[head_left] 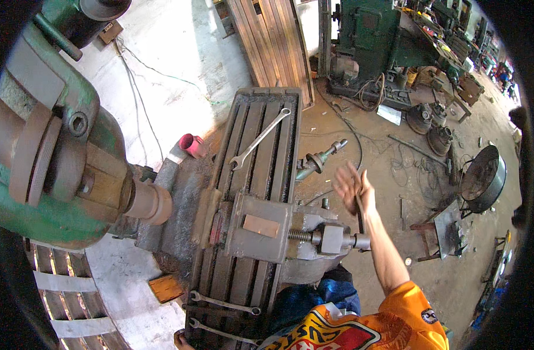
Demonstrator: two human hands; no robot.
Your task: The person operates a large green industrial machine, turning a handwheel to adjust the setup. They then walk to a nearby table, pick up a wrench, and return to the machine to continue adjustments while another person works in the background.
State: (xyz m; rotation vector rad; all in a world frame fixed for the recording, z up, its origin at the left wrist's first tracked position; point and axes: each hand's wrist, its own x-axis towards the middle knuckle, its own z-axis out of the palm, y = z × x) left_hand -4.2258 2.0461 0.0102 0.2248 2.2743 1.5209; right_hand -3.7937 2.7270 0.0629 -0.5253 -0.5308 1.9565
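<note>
My right hand (pixel 353 188) is raised at the vise's screw end, fingers stretched out and thumb apart. The vise's handle bar (pixel 361 220) rises against its palm, without fingers wrapped round it. The machine vise (pixel 258 242) sits on the slotted milling table (pixel 241 175), a flat copper-coloured piece (pixel 261 226) on it and its threaded screw (pixel 300 235) showing to the right. Only a small part of my left hand (pixel 182 340) shows, by the table's lower left edge; its fingers are mostly hidden. Near it lie two wrenches, one a double-ended wrench (pixel 225 303).
Another wrench (pixel 260 140) lies across the table's far end. At left, the green machine head (pixel 98 151) carries a spindle (pixel 153 203) pointing toward the vise. A pink cup (pixel 191 146) stands beside the table. On the floor at right are a round metal pan (pixel 483 179) and cables.
</note>
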